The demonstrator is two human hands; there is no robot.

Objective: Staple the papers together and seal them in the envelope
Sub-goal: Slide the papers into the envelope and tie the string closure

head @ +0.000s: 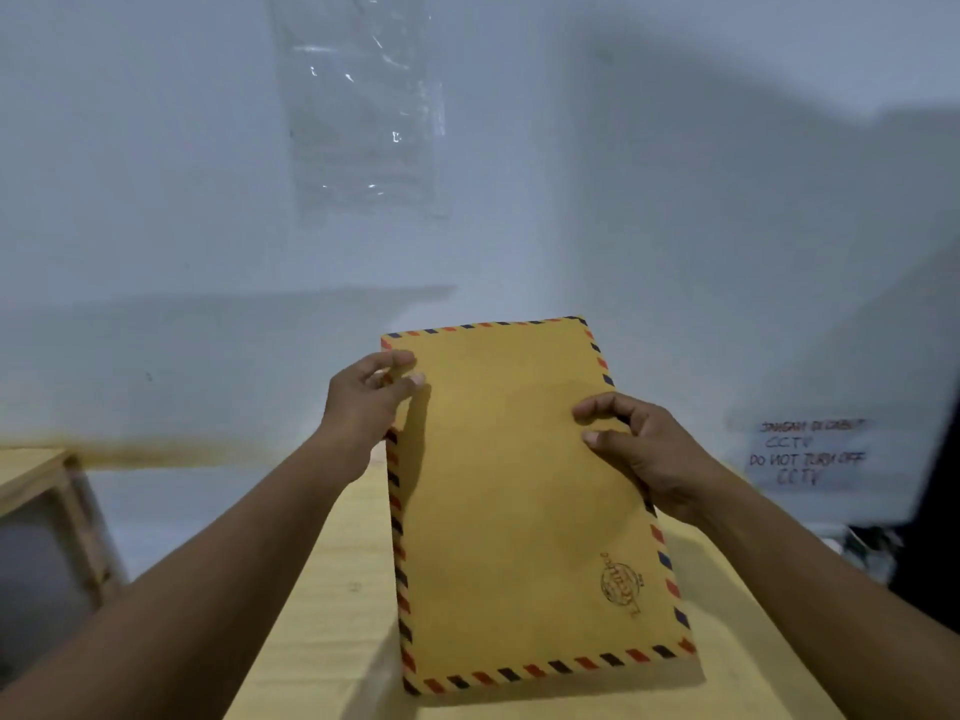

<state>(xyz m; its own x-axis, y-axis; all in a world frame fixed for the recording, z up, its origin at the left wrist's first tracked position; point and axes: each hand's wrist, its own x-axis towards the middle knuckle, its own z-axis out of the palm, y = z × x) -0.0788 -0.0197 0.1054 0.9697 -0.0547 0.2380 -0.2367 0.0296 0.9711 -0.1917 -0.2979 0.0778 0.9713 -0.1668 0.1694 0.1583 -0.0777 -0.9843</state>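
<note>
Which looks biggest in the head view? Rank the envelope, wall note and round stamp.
1. envelope
2. wall note, though it hangs farther from the camera, so its real size is unsure
3. round stamp

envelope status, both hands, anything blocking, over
Left hand pinches envelope at left edge, right hand grips right edge. Envelope tilted up, plain face to camera, over wooden table. Flap not visible; nothing blocking.
</note>
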